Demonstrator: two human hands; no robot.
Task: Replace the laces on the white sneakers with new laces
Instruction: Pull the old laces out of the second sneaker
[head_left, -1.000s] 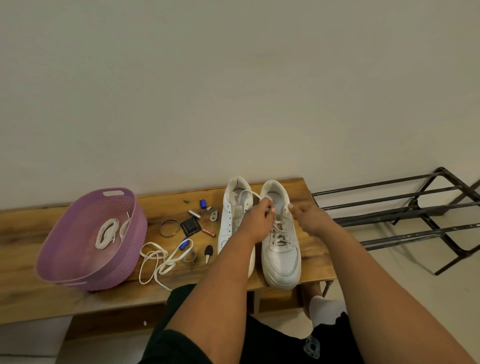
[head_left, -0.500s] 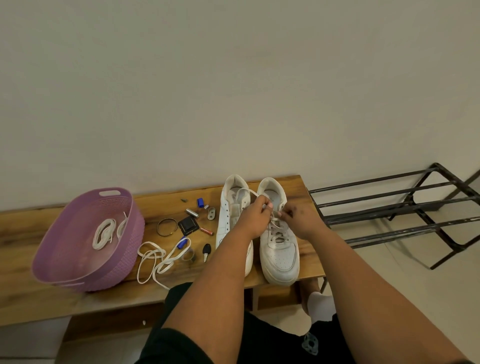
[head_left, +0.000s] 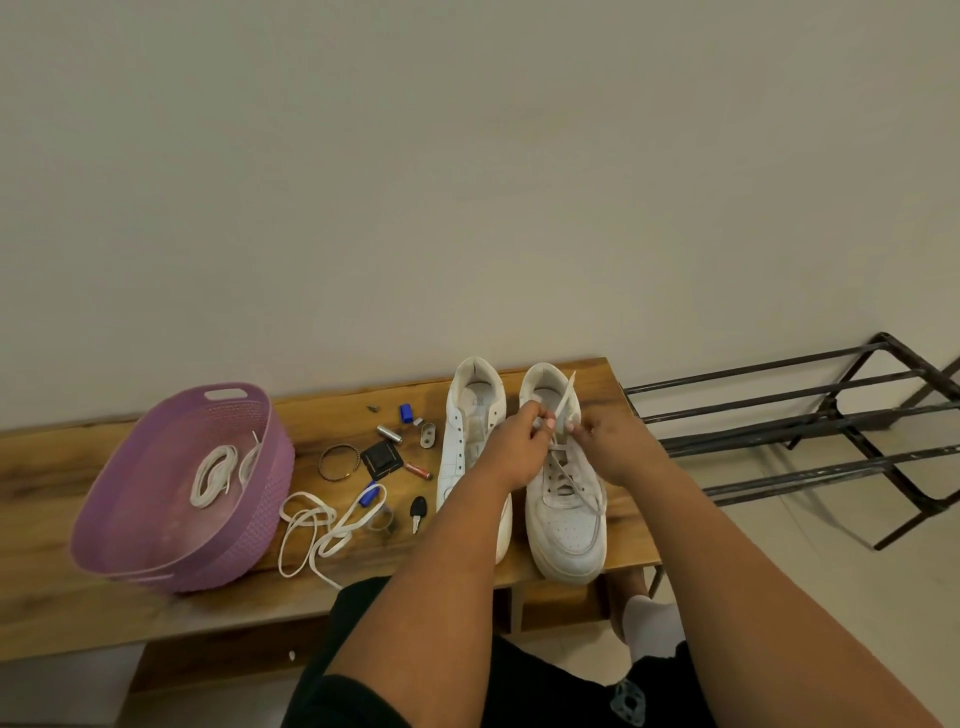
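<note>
Two white sneakers stand side by side on the wooden bench (head_left: 156, 618), toes toward me. The right sneaker (head_left: 566, 525) carries a white lace (head_left: 563, 402) in its eyelets, one end sticking up over the tongue. My left hand (head_left: 514, 447) and my right hand (head_left: 615, 447) meet above its upper eyelets, each pinching the lace. The left sneaker (head_left: 470, 415) shows bare eyelets; my left forearm covers its front. A loose white lace (head_left: 317, 525) lies tangled on the bench to the left.
A purple plastic basket (head_left: 130, 525) at the left holds a coiled white lace (head_left: 213, 475). Small items lie between basket and shoes: a ring (head_left: 338, 461), a black square piece (head_left: 382, 460), batteries, a key (head_left: 417, 512). A black metal rack (head_left: 810, 426) stands at the right.
My right hand moved in from the sneaker's right side to meet my left hand over the upper eyelets. A lace end now sticks up above the tongue.
</note>
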